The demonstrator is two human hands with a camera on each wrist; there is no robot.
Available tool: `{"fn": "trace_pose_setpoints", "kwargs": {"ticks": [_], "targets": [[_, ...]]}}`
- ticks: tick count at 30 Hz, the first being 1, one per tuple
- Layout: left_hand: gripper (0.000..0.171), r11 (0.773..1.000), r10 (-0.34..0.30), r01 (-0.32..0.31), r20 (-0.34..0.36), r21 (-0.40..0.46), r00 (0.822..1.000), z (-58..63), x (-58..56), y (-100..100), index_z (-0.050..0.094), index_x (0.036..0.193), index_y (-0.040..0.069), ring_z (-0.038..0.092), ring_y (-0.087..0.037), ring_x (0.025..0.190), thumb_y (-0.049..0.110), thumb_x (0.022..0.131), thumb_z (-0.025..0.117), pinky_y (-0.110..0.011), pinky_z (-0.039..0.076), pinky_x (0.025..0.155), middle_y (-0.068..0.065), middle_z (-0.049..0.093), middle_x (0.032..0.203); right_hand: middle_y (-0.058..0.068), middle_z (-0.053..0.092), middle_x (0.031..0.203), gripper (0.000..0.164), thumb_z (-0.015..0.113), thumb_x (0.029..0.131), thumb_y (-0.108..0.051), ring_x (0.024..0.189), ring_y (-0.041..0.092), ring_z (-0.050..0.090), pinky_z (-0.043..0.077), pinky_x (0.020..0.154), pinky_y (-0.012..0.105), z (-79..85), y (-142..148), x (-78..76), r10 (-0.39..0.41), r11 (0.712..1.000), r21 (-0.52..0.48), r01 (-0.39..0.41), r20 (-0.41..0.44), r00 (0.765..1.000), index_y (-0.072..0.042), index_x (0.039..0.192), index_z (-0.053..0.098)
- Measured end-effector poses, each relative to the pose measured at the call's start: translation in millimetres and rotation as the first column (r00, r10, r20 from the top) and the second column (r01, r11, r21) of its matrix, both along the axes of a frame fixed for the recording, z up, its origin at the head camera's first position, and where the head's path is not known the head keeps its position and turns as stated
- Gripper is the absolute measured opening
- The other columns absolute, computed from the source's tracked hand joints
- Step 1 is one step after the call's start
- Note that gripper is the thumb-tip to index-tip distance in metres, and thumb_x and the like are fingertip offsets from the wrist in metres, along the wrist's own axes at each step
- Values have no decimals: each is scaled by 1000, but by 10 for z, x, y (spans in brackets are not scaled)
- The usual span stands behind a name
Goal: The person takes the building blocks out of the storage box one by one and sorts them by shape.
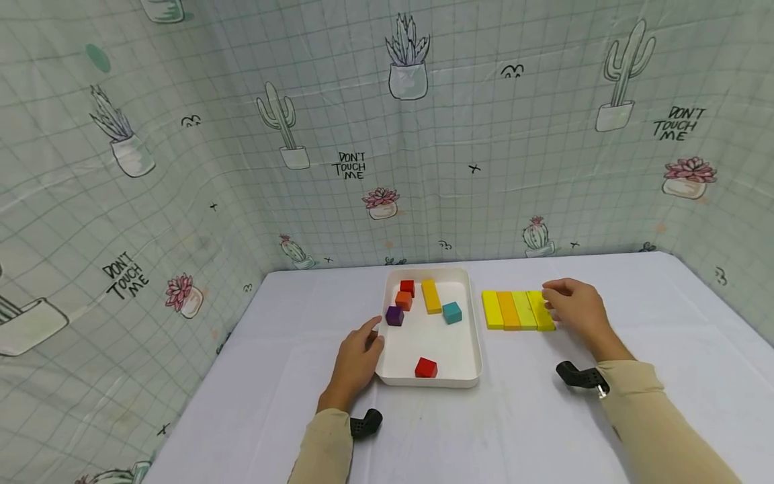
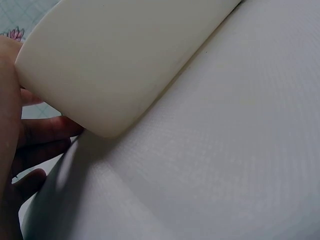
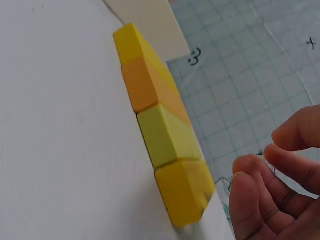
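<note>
Left hand (image 1: 355, 359): fingers parted, touching white tray (image 1: 450, 349). Right hand (image 1: 577, 309): fingers loosely bent, empty, beside 4-block row (image 1: 521, 310).

My left hand (image 1: 353, 359) and right hand (image 1: 578, 312) make two, seen with two beige sleeves (image 1: 325, 444), two black wrist cameras (image 1: 366, 425) and one white tray (image 1: 432, 346). Inside the tray are six pieces: two red cubes (image 1: 426, 368), one orange cube (image 1: 404, 300), one purple cube (image 1: 395, 316), one teal cube (image 1: 451, 313) and one yellow oblong block (image 1: 432, 296). Four more oblong blocks (image 1: 508, 310) form a single row, two of them yellow, one orange and one lime. Three "DON'T TOUCH ME" slogans (image 1: 674, 126) show on the printed cloth (image 1: 484, 215).
</note>
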State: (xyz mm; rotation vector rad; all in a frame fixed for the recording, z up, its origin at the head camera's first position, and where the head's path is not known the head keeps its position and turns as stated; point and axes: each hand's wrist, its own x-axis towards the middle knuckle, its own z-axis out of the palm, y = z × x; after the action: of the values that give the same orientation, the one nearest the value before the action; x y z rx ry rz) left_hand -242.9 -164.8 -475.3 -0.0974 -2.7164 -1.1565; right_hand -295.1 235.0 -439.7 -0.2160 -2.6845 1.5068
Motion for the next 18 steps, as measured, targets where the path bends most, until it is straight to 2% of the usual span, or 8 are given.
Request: {"fn": "trace_pose_setpoints", "kwargs": {"ticks": [5, 10, 18], "targets": [[45, 1000, -3, 3, 5, 4, 1000, 4, 6, 11, 55, 145, 18, 59, -25, 107, 24, 100, 55, -50, 46, 100, -8, 67, 115, 20, 60, 128, 57, 53, 103, -44, 110, 31, 60, 56, 82, 27, 85, -193, -58, 111, 984, -146, -104, 43, 993, 0, 139, 54], [45, 1000, -6, 6, 11, 4, 1000, 1, 14, 18, 55, 145, 18, 59, -26, 108, 24, 100, 55, -51, 45, 101, -8, 67, 116, 20, 60, 130, 56, 54, 102, -41, 112, 29, 59, 55, 87, 29, 173, -422, -145, 211, 951, -246, -186, 81, 974, 0, 140, 53], [45, 1000, -5, 5, 5, -6, 1000, 3, 12, 1, 55, 145, 18, 59, -25, 106, 23, 100, 55, -50, 46, 100, -7, 67, 115, 18, 62, 128, 52, 55, 103, -33, 114, 31, 61, 54, 89, 31, 258, -742, -262, 248, 932, -304, -198, 136, 959, -1, 143, 49]]}}
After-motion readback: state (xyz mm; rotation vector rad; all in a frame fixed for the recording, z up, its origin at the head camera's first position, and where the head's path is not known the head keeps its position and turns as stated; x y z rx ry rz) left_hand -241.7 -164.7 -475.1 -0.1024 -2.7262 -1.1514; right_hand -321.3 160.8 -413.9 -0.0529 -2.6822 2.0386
